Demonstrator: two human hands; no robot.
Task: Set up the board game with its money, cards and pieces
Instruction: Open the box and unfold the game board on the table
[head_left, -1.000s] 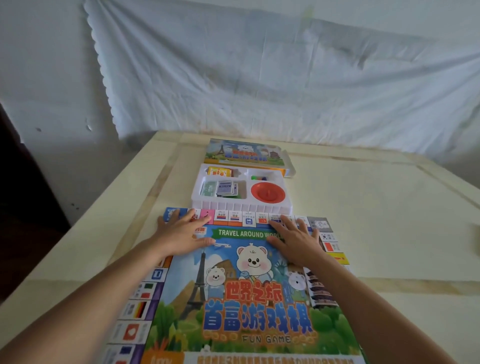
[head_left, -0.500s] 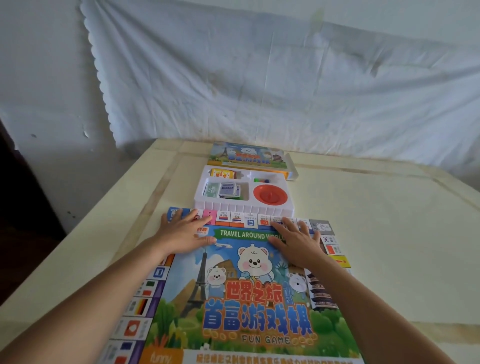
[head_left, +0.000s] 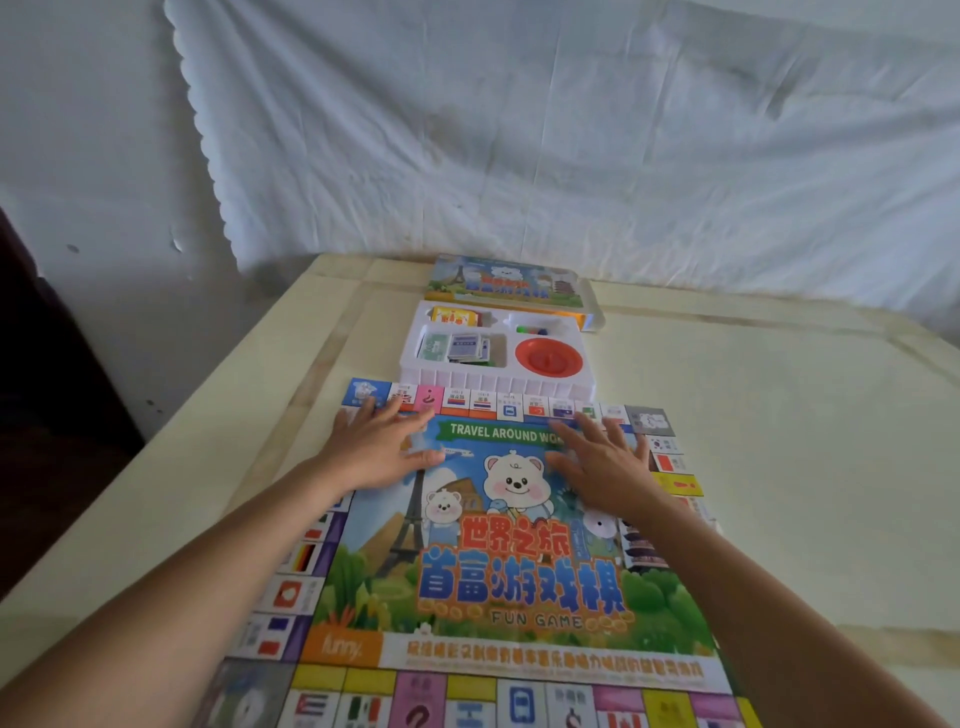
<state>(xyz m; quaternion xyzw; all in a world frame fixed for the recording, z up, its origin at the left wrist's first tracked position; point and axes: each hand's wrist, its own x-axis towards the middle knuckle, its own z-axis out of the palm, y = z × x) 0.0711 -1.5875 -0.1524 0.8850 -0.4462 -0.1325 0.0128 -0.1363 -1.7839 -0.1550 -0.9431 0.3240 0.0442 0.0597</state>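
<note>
The colourful game board (head_left: 519, 582) lies unfolded flat on the table in front of me. My left hand (head_left: 382, 452) presses on its far left part with straight, spread fingers. My right hand (head_left: 602, 465) lies flat on its far right part the same way. Just beyond the board stands the white plastic tray (head_left: 493, 387). It holds a stack of cards and money (head_left: 462, 347), a yellow card pack (head_left: 454, 316), small coloured pieces (head_left: 532, 329) and a red round dish (head_left: 549, 356).
The box lid (head_left: 506, 283) with the same bear picture lies behind the tray near the back of the cream table (head_left: 779, 441). A white sheet (head_left: 571, 145) hangs on the wall behind. The table's left edge drops to a dark floor.
Both hands stay pressed flat on the far part of the board. The camera has tilted down a little, so more of the near board edge shows.
</note>
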